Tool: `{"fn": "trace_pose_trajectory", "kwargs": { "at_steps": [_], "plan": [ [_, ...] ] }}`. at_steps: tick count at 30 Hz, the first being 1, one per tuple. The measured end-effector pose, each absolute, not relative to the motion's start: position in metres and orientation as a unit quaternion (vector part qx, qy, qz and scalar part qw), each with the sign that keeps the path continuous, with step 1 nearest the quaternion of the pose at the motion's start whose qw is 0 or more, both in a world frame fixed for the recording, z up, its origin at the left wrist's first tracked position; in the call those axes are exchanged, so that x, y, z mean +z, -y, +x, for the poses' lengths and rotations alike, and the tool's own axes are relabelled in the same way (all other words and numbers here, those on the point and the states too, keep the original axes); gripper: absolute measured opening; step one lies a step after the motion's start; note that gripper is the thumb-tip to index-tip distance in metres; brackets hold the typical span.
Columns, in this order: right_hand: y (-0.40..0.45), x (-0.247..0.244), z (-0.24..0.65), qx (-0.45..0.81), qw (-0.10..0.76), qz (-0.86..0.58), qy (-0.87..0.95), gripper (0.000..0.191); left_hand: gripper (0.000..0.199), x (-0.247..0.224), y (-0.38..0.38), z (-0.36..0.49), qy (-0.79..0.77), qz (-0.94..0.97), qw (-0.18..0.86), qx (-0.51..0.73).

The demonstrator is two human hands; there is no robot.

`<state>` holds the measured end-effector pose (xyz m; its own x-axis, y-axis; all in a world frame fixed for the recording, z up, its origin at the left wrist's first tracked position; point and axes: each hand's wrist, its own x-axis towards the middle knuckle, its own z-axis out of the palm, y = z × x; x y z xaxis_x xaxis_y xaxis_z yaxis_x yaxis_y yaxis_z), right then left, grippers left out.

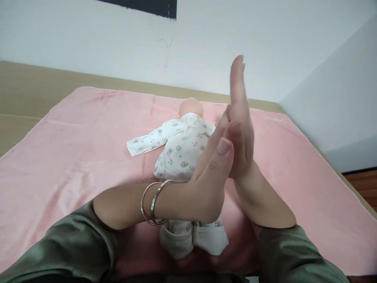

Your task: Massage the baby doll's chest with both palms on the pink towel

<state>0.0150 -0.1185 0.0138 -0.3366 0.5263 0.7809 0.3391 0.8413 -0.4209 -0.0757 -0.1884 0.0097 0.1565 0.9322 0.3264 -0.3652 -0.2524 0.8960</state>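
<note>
A baby doll [182, 151] in white printed clothes lies on a pink blanket [97, 129], its bald head toward the wall and its cuffed legs toward me. Above its body, my left hand [215, 177] and my right hand [241, 118] are raised with the palms pressed together and the fingers stretched upward. Nothing shows between the palms. Two silver bangles [153, 202] circle my left wrist. The doll's right side of the picture and its middle are partly hidden behind my hands.
The blanket covers a wooden surface [23, 86] that meets a white wall [118, 47] at the back. A dark panel [153, 6] is on the wall at the top. Another wall rises at the right, with brown wood low beside it.
</note>
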Motion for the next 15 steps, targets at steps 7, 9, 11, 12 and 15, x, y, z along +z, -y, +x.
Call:
{"fn": "trace_pose_trajectory", "kwargs": {
  "at_steps": [7,9,11,12,15],
  "plan": [
    [0.149,-0.001,-0.008,0.069,0.436,-0.209,0.873,0.077,0.064,0.047,0.168,-0.104,-0.290,0.490,0.518,0.639],
    [0.160,-0.004,-0.013,0.092,0.395,-0.217,0.888,0.086,0.068,0.048,0.153,-0.115,-0.309,0.456,0.512,0.659],
    [0.167,-0.003,-0.015,0.118,0.348,-0.216,0.904,0.093,0.069,0.044,0.134,-0.125,-0.306,0.451,0.505,0.669],
    [0.168,-0.002,-0.015,0.129,0.325,-0.218,0.911,0.091,0.069,0.041,0.126,-0.128,-0.298,0.456,0.503,0.671],
    [0.165,0.005,-0.014,0.134,0.316,-0.206,0.916,0.086,0.066,0.026,0.112,-0.126,-0.276,0.463,0.509,0.671]
  ]
}}
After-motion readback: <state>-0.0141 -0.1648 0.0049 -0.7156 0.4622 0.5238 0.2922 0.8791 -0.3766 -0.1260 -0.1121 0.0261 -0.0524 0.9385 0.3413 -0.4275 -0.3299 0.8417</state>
